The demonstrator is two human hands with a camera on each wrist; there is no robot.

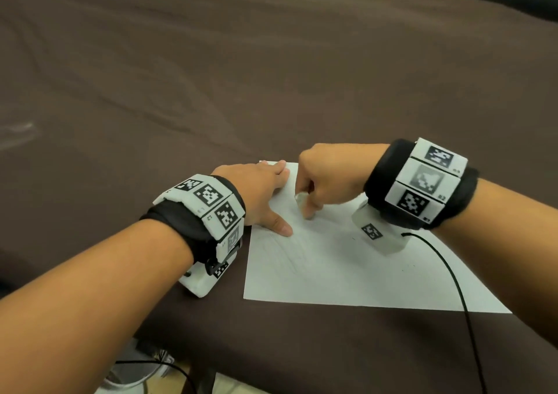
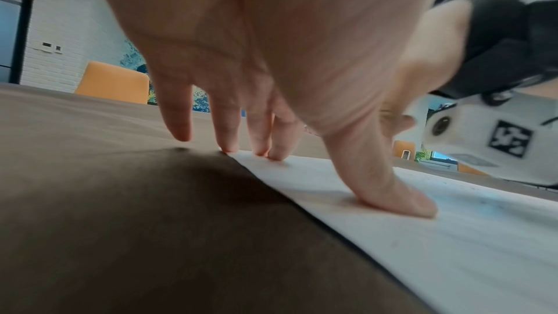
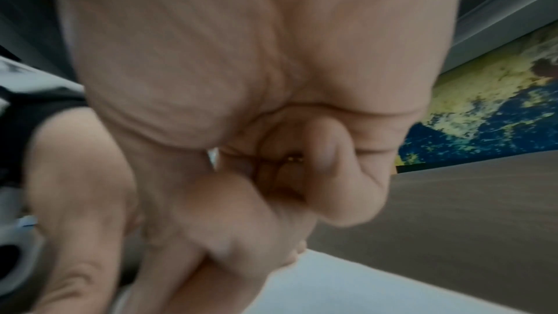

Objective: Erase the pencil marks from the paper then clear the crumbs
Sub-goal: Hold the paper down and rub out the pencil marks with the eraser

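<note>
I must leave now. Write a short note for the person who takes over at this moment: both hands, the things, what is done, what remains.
Left hand: flat, straight fingers and thumb pressing the paper near its far left corner.
Right hand: curled, pinching the white eraser, its tip down on the paper's far part.
Paper lies on the brown table.
Done: erasing is under way.
Left: faint pencil marks remain below the left thumb; a few dark specks, probably crumbs, are to be cleared afterwards.
</note>
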